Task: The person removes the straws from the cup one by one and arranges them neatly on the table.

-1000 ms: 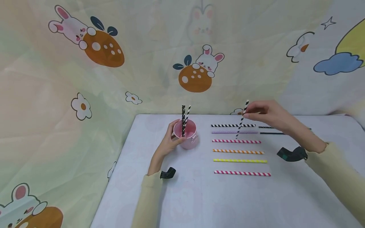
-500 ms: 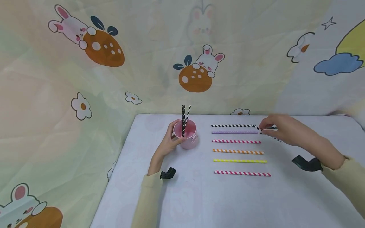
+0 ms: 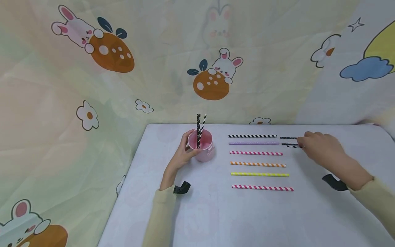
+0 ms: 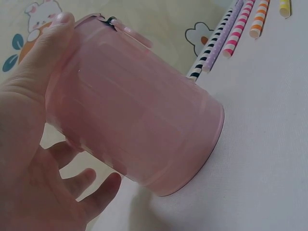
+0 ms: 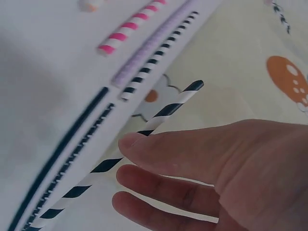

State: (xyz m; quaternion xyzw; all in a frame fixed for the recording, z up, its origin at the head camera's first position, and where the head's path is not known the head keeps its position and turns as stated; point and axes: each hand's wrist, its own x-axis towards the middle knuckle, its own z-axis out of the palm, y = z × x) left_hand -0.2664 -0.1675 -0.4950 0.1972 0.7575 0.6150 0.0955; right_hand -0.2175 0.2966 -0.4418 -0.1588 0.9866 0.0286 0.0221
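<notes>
Left hand (image 3: 180,158): fingers wrapped round pink cup (image 3: 202,146) standing on white table (image 3: 216,212), two straws inside. Right hand (image 3: 324,151): fingers relaxed, touching black-and-white striped straw (image 5: 144,132) beside dark straws at far right.

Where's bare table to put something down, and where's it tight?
Free: the near strip of the table in front of the red-striped straw, and the patch between the pink cup and the straw row. Crowded: the far right, where the right hand rests on the black-and-white straw beside two dark straws.
</notes>
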